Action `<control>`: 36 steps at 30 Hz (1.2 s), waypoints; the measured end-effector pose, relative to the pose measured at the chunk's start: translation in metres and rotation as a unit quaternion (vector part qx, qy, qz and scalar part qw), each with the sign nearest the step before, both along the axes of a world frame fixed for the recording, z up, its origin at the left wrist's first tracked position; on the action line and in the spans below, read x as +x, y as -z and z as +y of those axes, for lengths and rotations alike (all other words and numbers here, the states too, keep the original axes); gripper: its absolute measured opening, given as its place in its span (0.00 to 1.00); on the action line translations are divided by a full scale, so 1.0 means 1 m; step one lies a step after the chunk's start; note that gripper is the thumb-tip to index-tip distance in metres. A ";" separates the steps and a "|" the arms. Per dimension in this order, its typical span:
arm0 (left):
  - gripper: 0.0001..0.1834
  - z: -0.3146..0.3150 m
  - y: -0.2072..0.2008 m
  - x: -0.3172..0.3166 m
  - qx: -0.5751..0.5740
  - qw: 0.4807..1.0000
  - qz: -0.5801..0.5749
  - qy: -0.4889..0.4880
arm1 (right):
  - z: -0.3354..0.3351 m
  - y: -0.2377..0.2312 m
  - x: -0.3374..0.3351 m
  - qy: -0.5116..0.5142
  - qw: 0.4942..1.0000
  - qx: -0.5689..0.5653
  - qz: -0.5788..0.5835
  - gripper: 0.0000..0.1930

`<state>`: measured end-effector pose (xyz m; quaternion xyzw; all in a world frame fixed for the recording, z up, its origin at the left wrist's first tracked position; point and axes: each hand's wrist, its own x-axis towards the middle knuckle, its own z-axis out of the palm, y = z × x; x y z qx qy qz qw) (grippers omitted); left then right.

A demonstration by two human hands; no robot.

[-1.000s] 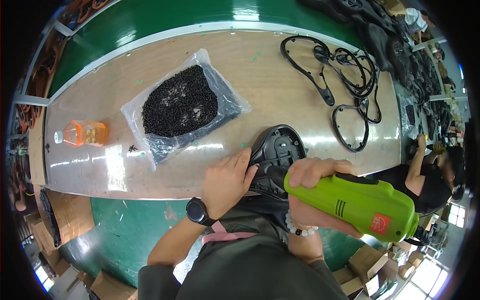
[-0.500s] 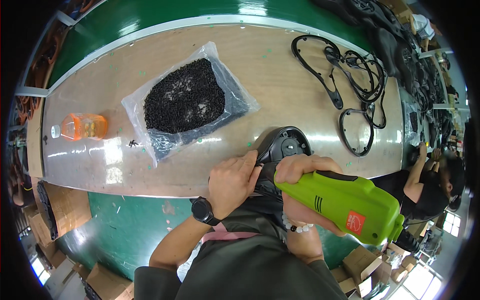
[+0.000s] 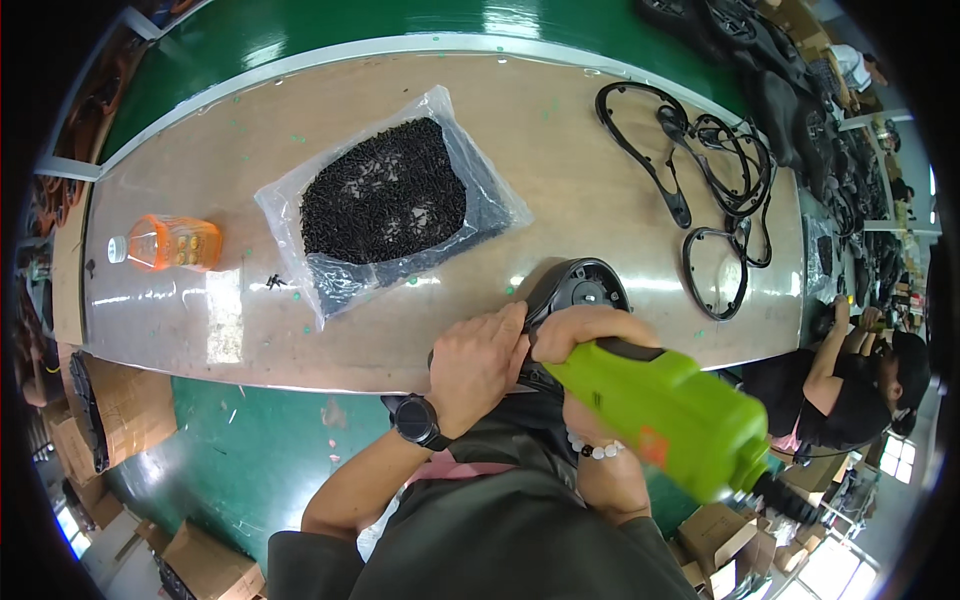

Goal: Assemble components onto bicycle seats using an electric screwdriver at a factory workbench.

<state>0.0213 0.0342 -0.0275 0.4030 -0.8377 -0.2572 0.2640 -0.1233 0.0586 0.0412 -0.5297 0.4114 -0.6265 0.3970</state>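
1. Lime-green and thick-bodied, a handheld power tool (image 3: 675,415) fills your right grip (image 3: 588,328), its fingers wrapped closed around the front end.
2. Your left grip (image 3: 472,362) lies with fingers nearly straight along the left side of a black, hollow, moulded plastic part (image 3: 582,284); whether it clamps the part or only presses, you cannot tell from here.
3. The part sits at the near edge of the tan, glossy tabletop (image 3: 560,130), its rounded far end showing, the rest hidden under your hands.
4. The tool's tip is out of sight, so contact cannot be confirmed; a nose held square to the part would likely serve you best.
5. Firm left-side pressure should resist twisting, with fingertips clear of the nearby nose.
6. Beyond, a clear plastic bag (image 3: 482,212) of small black pieces (image 3: 385,195) lies to your left.
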 end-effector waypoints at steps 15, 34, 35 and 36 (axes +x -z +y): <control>0.12 0.004 -0.001 -0.008 -0.022 0.997 0.017 -0.073 | 0.001 -0.015 -0.011 0.015 0.966 -0.030 -0.255 0.58; 0.12 0.005 0.013 -0.008 -0.062 0.993 0.062 -0.078 | -0.038 -0.002 -0.044 -0.062 0.889 0.001 -0.453 0.62; 0.12 0.005 0.014 -0.008 -0.066 0.992 0.067 -0.079 | -0.037 0.000 -0.046 -0.074 0.911 0.002 -0.405 0.62; 0.12 0.005 0.014 -0.008 -0.066 0.993 0.066 -0.077 | -0.037 0.002 -0.045 -0.072 0.911 0.001 -0.406 0.62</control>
